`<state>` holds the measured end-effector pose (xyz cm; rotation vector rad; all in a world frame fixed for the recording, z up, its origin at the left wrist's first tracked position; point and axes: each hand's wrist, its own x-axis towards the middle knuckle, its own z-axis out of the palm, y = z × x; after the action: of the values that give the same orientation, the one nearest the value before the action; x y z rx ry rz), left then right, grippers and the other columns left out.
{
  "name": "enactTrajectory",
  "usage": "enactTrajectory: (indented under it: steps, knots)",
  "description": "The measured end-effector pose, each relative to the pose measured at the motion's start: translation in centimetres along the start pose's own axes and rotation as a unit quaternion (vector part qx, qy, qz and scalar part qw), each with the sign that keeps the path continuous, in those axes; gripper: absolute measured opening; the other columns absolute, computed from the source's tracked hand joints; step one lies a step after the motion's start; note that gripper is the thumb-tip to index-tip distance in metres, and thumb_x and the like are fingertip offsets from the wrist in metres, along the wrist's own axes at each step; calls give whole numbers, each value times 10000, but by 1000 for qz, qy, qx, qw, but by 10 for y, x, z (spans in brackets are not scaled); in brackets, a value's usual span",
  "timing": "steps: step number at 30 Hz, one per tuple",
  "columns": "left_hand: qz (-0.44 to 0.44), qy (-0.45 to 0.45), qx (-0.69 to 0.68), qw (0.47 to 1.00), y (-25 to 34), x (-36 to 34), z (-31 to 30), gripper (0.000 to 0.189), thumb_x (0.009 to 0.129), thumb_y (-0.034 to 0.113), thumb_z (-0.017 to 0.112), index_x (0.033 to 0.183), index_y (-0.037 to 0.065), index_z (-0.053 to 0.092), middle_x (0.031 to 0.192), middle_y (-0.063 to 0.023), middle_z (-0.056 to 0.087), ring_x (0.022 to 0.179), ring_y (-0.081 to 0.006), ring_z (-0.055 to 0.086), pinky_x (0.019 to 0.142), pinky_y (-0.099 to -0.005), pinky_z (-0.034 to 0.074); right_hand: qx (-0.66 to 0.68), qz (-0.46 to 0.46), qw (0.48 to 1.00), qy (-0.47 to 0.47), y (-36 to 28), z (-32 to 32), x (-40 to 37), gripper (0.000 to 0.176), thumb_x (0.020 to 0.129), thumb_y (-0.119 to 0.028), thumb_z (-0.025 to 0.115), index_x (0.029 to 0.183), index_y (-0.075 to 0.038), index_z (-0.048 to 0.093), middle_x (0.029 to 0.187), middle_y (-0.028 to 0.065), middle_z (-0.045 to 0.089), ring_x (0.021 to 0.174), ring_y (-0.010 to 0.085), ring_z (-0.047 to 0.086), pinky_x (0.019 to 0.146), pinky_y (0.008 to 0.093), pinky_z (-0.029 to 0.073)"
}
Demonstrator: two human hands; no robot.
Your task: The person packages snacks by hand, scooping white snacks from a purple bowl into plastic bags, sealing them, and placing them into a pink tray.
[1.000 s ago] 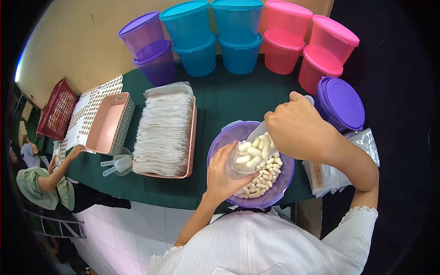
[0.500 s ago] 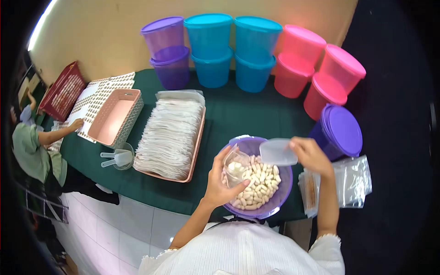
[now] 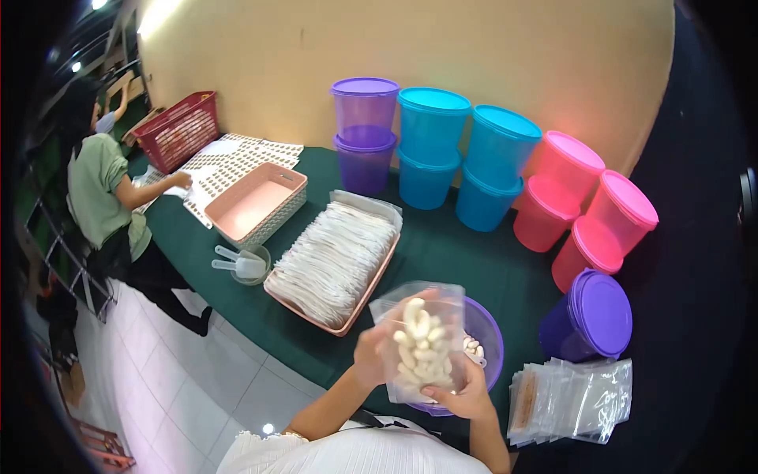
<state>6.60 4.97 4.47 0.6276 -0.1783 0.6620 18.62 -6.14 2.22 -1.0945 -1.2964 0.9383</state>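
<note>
Beige wall [image 3: 474,55], white tiled floor [image 3: 197,379], green-covered table [image 3: 442,245], bright ceiling lights [image 3: 99,4]

Over the bowl: I see my left hand [image 3: 369,353] and right hand [image 3: 467,395] gripping a filled bag [image 3: 422,344], which covers most of the purple bowl [image 3: 493,336].
Left: a pink tray [image 3: 369,294] of packets sits just beside the bowl, leaving a narrow gap.
Right: a purple tub [image 3: 592,316] and stacked clear bags [image 3: 572,399] crowd near.
Centre: bare green cloth [image 3: 466,253] lies open.
Back: stacked tubs [image 3: 430,150] wall the far edge.
</note>
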Motion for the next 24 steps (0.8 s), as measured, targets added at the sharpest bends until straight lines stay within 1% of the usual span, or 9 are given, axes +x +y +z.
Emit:
enactTrajectory:
  steps: [2,4,5,7,10,13,18,20,24]
  knots:
    - [-4,38,92,995,5,-8,6,725,715,302,604,1271,-16,266,1244,-160,377,1118,-213,432,932,-332,353,76,-18,992,96,4,6,-5,426,658,5,691,1029,54,486,992,102,563,927,138,523,825,295,410]
    - [-42,68,293,953,2,-18,8,666,721,125,651,1264,-8,289,1221,-135,400,1075,-176,455,912,-304,361,31,-43,995,88,3,0,-7,406,656,35,682,1012,45,487,986,108,562,913,149,536,822,286,418]
    - [-39,78,261,961,-2,-20,10,667,724,50,652,1273,4,276,1226,-127,389,1081,-172,439,917,-313,350,42,-35,994,91,0,-1,-9,397,658,31,683,1001,44,484,980,113,563,911,154,538,820,286,421]
    - [-2,111,273,956,-9,-25,22,670,724,53,651,1274,8,272,1233,-122,380,1086,-176,431,920,-319,347,57,-21,994,95,-9,-5,-13,389,660,26,685,991,42,481,974,118,565,908,159,540,819,286,424]
    - [72,166,357,916,-17,-36,23,631,707,35,646,1237,11,305,1233,-95,373,1087,-190,420,916,-327,356,104,-12,973,207,-14,-16,-34,442,663,5,694,1034,53,459,970,122,565,898,156,540,803,280,433]
    - [101,234,334,907,-20,-53,22,518,719,62,623,1165,11,365,1190,-100,415,1021,-179,463,901,-319,375,56,66,993,80,-11,-37,-60,583,676,-18,693,1159,70,379,1009,128,547,929,145,525,801,268,432]
    - [137,310,364,868,-36,-73,16,476,727,102,625,1129,1,390,1156,-112,435,1015,-182,467,881,-312,391,98,131,982,98,-9,-52,-82,600,703,10,657,1210,48,339,1021,152,539,924,161,528,772,249,440]
    - [118,336,373,857,-41,-79,14,462,736,100,618,1127,2,393,1138,-109,442,1019,-179,463,881,-313,390,139,154,972,108,-12,-59,-86,669,687,27,652,1243,33,278,1009,173,548,885,171,554,680,223,461]
    - [99,348,376,853,-49,-85,15,426,747,80,604,1113,4,400,1125,-99,446,992,-161,466,860,-295,398,114,171,974,93,-14,-70,-96,671,688,18,653,1242,42,276,1028,183,535,911,180,547,728,248,457]
